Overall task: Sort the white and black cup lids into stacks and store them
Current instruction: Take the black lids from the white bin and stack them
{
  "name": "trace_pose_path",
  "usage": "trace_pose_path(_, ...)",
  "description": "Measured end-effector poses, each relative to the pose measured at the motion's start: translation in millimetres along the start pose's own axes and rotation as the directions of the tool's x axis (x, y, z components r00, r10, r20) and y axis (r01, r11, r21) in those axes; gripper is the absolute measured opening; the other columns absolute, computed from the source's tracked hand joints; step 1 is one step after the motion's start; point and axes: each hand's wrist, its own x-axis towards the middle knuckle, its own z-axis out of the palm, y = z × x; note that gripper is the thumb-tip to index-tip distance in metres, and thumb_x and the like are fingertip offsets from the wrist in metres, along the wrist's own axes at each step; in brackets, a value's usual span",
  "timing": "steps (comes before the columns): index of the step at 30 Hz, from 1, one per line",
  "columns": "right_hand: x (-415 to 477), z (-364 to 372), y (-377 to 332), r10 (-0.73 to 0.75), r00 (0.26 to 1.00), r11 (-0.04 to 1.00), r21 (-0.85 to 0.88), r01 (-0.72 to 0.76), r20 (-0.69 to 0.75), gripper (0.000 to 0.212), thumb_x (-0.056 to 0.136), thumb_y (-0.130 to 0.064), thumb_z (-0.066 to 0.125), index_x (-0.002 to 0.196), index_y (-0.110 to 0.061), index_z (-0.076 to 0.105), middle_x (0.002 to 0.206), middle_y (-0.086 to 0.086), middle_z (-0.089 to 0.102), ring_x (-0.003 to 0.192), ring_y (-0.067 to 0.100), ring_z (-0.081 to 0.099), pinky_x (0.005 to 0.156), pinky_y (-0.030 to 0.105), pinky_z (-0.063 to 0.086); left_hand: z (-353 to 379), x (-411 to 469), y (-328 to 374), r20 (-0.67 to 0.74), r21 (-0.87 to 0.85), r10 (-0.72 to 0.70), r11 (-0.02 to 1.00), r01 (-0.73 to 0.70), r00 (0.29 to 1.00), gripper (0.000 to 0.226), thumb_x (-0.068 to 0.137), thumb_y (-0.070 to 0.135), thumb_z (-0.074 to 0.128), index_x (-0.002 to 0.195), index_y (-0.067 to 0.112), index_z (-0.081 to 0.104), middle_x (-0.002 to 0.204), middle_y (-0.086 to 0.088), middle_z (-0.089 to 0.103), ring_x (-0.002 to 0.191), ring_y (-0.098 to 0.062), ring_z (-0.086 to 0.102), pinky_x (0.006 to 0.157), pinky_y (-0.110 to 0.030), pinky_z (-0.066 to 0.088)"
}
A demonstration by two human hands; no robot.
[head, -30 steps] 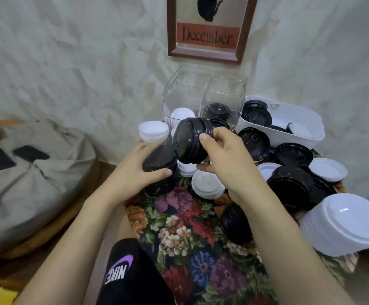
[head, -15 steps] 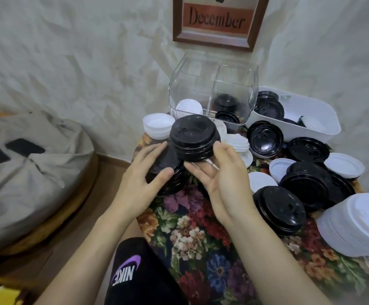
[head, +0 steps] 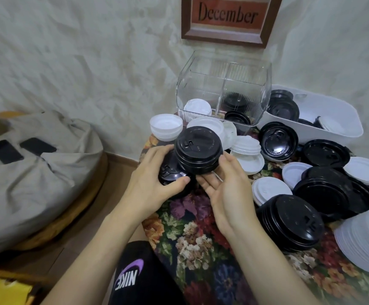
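While the left hand point(head: 155, 186) has thumb + fingers curled round the lower black lid stack point(head: 168, 172), its grip is clamped on that stack, right at the near left edge of the floral worktop point(head: 201, 238). On top of it sits the upper black lid stack point(head: 197, 148), shifted a bit to the right & slightly tilted, top face up w/ the sip-hole detail showing. The right hand point(head: 227, 192) has its palm turned toward the stacks, fingers straight, so grip apart; only the fingertips touch the near right side of the upper one, not wrapped round it.

Other stuff, fwiw:
- far side: clear box point(head: 201, 73) w/ a divider, white lids point(head: 197, 108) in its left compartment, black lids point(head: 237, 102) in the right one
- just right of that, a white tub point(head: 341, 133) w/ more black ones + at least one white
- btwn tub and hands, loose lids of both colours all over, some upside down
- near right: tilted black stack point(head: 289, 223) just beside a big white stack point(head: 366, 243) at the frame edge
- small white stack point(head: 166, 126) just left of the box
- framed "December" sign point(head: 229, 16) on the wall above
- grey cushion point(head: 36, 183) on the floor at left, two dark flat things on it, can't tell what
- black shorts point(head: 135, 280) w/ a Nike logo at the near edge
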Motion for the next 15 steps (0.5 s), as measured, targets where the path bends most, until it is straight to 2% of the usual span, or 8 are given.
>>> trace_pose_path(4,1,-1,-1,0.014,1.0,1.0,-0.009,-0.014,0.022,0.029,0.109,-0.02,0.046,0.131,-0.012,0.062,0.106,0.006,0.077,0.094,0.022,0.074,0.083,0.035,0.058,-2,-2,0,0.019,-0.012,0.003,1.0,-0.002,1.0,0.079,0.081,0.069,0.066,0.151,0.041,0.042,0.146,0.028,0.045,0.138,0.004,0.043,0.113,-0.035,0.041)
trace_pose_path(7,1,0,-4,0.033,0.999,0.999,-0.012,-0.032,0.035,0.029,0.108,-0.035,0.046,0.117,-0.019,0.068,0.099,0.002,0.079,0.09,0.019,0.073,0.087,0.037,0.058,-5,-5,-2,0.044,-0.047,-0.004,0.999,0.006,0.999,0.091,0.079,0.073,0.067,0.158,0.038,0.037,0.153,0.028,0.042,0.143,0.007,0.037,0.116,-0.029,0.035)
trace_pose_path(10,3,3,-6,0.024,1.0,0.997,-0.067,-0.023,0.017,0.04,0.098,-0.05,0.059,0.124,-0.02,0.066,0.109,0.001,0.079,0.093,0.017,0.075,0.083,0.034,0.058,-5,-8,-3,0.042,-0.097,-0.036,0.995,0.04,0.998,0.1,0.073,0.075,0.071,0.159,0.04,0.034,0.154,0.027,0.043,0.143,0.009,0.037,0.117,-0.027,0.034)
trace_pose_path(12,5,2,-5,0.026,0.999,0.997,-0.068,-0.027,-0.02,0.047,0.093,-0.045,0.069,0.129,-0.014,0.063,0.113,0.005,0.077,0.092,0.017,0.074,0.078,0.031,0.057,-4,-9,-1,0.032,-0.191,-0.08,0.978,0.085,0.996,0.096,0.068,0.071,0.077,0.153,0.047,0.039,0.148,0.03,0.05,0.137,0.009,0.044,0.114,-0.027,0.038)
trace_pose_path(15,5,-2,-2,0.027,0.999,0.999,-0.021,-0.028,-0.037,0.041,0.097,-0.033,0.068,0.13,-0.009,0.062,0.116,0.01,0.076,0.091,0.017,0.073,0.076,0.03,0.058,-1,-11,1,0.036,-0.26,-0.111,0.958,0.116,0.993,0.082,0.066,0.064,0.083,0.138,0.062,0.044,0.134,0.037,0.057,0.128,0.008,0.055,0.112,-0.031,0.044)
